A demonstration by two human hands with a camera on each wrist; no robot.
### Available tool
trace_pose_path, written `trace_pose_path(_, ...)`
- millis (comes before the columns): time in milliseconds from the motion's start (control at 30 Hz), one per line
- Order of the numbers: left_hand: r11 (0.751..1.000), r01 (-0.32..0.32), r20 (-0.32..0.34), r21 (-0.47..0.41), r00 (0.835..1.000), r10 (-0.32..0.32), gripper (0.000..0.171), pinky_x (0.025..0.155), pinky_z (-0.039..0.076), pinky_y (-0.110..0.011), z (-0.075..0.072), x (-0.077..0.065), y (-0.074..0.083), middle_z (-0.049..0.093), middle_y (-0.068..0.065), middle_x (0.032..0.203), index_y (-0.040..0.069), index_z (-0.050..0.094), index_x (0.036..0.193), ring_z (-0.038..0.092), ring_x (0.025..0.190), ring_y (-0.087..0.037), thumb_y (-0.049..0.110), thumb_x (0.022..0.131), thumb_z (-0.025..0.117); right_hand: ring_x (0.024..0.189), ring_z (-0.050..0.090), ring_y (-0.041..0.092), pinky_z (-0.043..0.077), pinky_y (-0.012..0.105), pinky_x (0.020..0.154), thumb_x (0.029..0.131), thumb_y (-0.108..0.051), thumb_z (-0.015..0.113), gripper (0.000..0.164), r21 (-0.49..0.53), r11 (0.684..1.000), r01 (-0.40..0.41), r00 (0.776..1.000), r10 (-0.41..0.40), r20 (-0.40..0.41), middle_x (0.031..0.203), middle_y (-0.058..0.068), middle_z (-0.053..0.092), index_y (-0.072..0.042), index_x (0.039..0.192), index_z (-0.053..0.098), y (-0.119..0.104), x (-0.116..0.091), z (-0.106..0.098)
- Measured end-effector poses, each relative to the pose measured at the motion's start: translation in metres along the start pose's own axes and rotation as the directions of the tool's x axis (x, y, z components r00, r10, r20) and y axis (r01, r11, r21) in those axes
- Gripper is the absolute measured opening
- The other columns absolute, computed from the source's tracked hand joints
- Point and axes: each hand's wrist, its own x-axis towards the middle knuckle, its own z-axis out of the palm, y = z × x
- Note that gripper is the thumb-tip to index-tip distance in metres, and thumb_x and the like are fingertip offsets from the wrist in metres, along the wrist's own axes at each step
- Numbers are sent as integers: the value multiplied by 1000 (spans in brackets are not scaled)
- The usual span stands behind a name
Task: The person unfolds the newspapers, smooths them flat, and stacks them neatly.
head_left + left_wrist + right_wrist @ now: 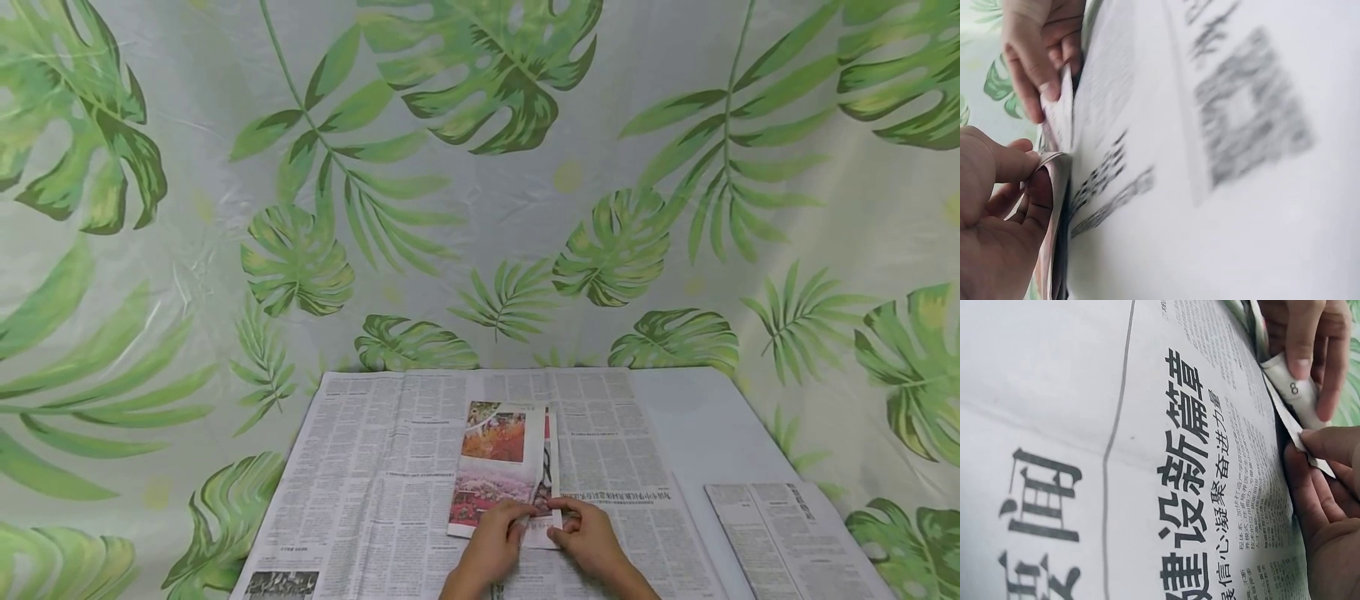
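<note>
A folded sheet of newspaper (491, 496) with colour photos of flowers lies at the near middle of the table. My left hand (492, 537) pinches a fold along its near part between thumb and fingers; the left wrist view shows the left hand (997, 206) with the curled paper edge in that pinch. Close beside it, my right hand (588, 537) grips the near right corner. In the right wrist view, the thumb and fingers of the right hand (1329, 494) hold a thin paper flap (1291, 419), beside a rolled edge printed with an 8.
Spread newspapers (360, 467) cover most of the white table (697, 417). A folded stack of newspaper (780, 533) lies at the near right. Behind the table hangs a leaf-patterned curtain (517, 217).
</note>
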Motion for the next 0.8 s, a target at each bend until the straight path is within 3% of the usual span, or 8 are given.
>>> trace_pose_path(133,1000,8,10,7,1000,-8,39,94,56,-36,-10,0,-1,71,-2,124,13,71,131,66,116,-18,-2,97,61,47,44,1,40,18,46,77,0,83,47,4,1000,-4,1000,4,-25,67,-3,61,-5,123,73,3,0,-1)
trace_pose_path(333,999,34,-25,-9,999,-34,40,102,54,-43,-21,-2,-3,71,-6,129,11,70,132,66,122,-25,-3,96,60,48,44,1,38,19,45,79,-2,83,46,-9,1000,-7,999,7,-31,88,3,69,-10,122,74,6,-1,-6)
trace_pose_path(467,1000,28,-71,-7,997,-29,40,95,56,-37,-27,-4,-6,72,-6,127,10,71,130,67,118,-22,-4,94,61,47,43,2,38,19,45,81,-4,83,44,18,1000,-14,1000,14,-12,77,0,65,-9,124,73,6,-3,-11)
trace_pose_path(633,999,16,-128,-28,992,-19,41,87,55,-30,-34,-5,-8,73,-5,124,9,72,128,67,112,-16,-6,91,61,44,32,3,32,18,45,87,-10,81,37,73,996,-48,999,49,-7,50,-6,44,-9,123,74,5,-4,-16)
trace_pose_path(800,994,65,-148,-92,986,-78,36,83,56,-26,-45,-8,-11,72,-5,126,12,72,129,67,113,-17,0,96,63,43,29,4,30,18,44,87,-10,81,33,81,995,-55,998,59,-39,47,-7,42,-10,120,75,4,-5,-19)
